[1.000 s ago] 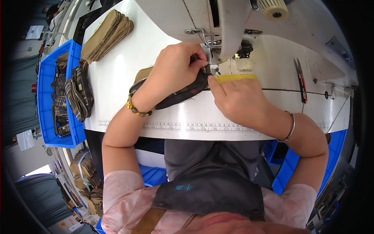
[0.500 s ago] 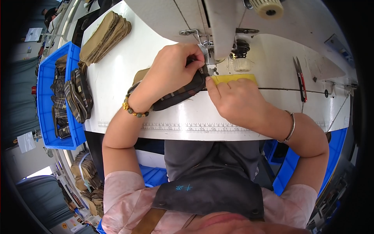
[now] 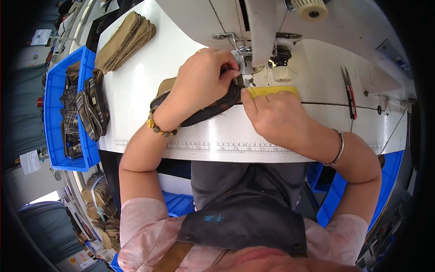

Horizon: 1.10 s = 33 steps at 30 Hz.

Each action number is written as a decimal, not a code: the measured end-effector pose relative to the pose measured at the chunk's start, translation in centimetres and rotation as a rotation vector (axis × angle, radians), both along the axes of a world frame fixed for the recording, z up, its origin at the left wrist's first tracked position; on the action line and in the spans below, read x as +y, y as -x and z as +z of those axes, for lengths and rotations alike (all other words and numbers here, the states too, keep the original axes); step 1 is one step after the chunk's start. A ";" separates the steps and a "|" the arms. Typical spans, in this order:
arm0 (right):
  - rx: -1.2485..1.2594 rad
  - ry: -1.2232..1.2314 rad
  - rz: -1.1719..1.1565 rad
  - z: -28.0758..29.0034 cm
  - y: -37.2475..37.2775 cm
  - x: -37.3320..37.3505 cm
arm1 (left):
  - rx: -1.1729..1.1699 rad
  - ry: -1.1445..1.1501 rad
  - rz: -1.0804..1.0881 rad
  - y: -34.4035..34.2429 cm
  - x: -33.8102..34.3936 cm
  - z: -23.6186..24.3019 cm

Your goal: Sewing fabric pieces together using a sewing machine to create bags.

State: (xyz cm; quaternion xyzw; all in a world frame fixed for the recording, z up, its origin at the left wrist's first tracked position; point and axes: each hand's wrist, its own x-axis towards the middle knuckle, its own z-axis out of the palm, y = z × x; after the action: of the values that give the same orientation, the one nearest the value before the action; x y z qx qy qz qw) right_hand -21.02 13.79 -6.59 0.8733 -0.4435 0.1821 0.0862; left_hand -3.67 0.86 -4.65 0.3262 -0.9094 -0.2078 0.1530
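Note:
A dark plaid zip pouch (image 3: pixel 213 112) with a tan panel lies on the white table, its right end close to the needle area of the sewing machine (image 3: pixel 260 34). My left hand (image 3: pixel 204 84) arches over the pouch, thumb and index finger pinching its end beside the presser foot (image 3: pixel 245 63). From the right, my right hand (image 3: pixel 277 114) presses its index fingertip on the same end; the other fingers are curled and the thumb is hidden. Under that hand's knuckles runs a yellow strip (image 3: pixel 283 89) on the table.
Red-handled thread snips (image 3: pixel 350 95) lie at the right. A stack of tan fabric pieces (image 3: pixel 124 43) sits at the far left. Plaid pouches (image 3: pixel 93 109) hang over the rim of a blue bin (image 3: pixel 56 115). A printed ruler (image 3: pixel 217 147) follows the table's front edge.
Both hands keep their grip at the pouch's end, with barely any finger movement. The view has shifted slightly, so the machine and left-side things appear a little to the right.

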 end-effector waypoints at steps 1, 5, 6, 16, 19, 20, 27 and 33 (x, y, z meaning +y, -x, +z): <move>-0.004 -0.002 -0.002 0.0 0.0 0.0 | -0.015 0.052 -0.023 0.0 0.0 0.0; -0.017 0.010 0.001 -0.3 0.3 -0.2 | -0.002 0.056 -0.034 0.2 -0.2 -0.1; -0.016 0.013 0.000 -0.4 0.3 -0.3 | -0.049 -0.059 -0.008 0.4 -0.4 0.2; -0.024 0.046 -0.152 -0.7 1.4 -2.8 | 0.066 0.086 -0.003 2.0 -3.4 -1.5; -0.029 0.054 -0.153 -0.9 1.7 -2.9 | 0.057 0.103 -0.014 2.2 -4.2 -2.0; -0.036 0.053 -0.160 -0.9 1.7 -3.0 | 0.059 0.102 -0.013 2.2 -4.2 -2.0; -0.091 0.052 -0.155 -1.4 1.9 -3.1 | 0.038 0.187 -0.033 2.5 -4.0 -1.2; -0.072 0.030 -0.161 -1.1 1.9 -3.1 | 0.102 0.240 -0.094 2.1 -4.7 -1.8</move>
State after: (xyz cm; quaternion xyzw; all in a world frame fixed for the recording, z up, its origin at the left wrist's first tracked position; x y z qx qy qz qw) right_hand -22.89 10.70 -7.73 0.8264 -0.5122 0.2126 0.0977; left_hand -5.80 -3.87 -6.44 0.2514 -0.9331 -0.1207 0.2271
